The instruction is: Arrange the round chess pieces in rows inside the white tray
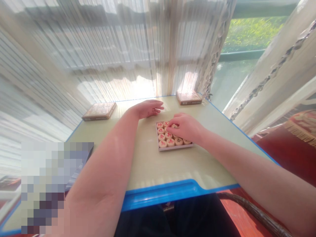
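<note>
A shallow open box (175,148) of round wooden Chinese chess pieces (170,142) sits on the table. The pieces lie in rows, with red characters toward the left and black ones toward the right. My right hand (186,126) reaches over the box from the right, its fingers curled round a piece among the rows; the hand hides part of the right side. Beyond the box's upper left corner, my left hand (150,108) is held with its fingers loosely stretched out and apart, holding nothing.
Two flat closed boxes stand on the far part of the table: one box (99,111) at left, another box (189,97) at right. The table (148,168) has a blue rim (163,194). Sheer curtains (111,49) hang behind it. A blurred-out patch covers something dark at left.
</note>
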The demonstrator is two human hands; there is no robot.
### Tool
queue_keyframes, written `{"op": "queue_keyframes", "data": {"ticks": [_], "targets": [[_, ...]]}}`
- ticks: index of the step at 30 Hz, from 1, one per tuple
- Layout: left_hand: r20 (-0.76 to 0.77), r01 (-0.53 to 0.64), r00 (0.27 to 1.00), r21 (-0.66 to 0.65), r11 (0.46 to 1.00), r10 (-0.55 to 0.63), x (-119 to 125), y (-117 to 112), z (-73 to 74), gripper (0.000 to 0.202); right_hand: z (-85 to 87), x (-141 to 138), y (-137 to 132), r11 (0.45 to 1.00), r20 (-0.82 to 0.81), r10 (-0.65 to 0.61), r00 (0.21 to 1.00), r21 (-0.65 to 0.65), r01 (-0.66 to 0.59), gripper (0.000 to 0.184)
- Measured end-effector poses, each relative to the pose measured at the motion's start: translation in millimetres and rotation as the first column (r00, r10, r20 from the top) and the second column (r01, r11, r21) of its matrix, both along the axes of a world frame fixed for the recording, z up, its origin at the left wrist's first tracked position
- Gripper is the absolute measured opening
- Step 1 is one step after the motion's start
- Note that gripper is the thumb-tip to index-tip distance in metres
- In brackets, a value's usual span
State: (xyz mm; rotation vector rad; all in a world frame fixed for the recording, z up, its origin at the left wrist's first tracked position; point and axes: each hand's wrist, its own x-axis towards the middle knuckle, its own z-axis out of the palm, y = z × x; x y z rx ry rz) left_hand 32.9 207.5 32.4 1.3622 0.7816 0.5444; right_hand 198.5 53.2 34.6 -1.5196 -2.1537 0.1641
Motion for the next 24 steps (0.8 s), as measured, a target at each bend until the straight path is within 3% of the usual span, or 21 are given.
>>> {"op": "queue_keyframes", "data": {"ticks": [19, 24], "targets": [[0.014, -0.023, 1.000, -0.009, 1.000, 0.024, 0, 3, -2.0, 0.033, -1.6, 5, 10, 0.988, -0.080, -0.058, 0.995, 0.138, 0.069, 0.021], [0.017, -0.027, 0.999, -0.009, 1.000, 0.027, 0, 4, -2.7, 0.033, -3.9, 3, 16, 0.993, -0.035, -0.057, 0.998, 0.105, 0.061, 0.020]]}}
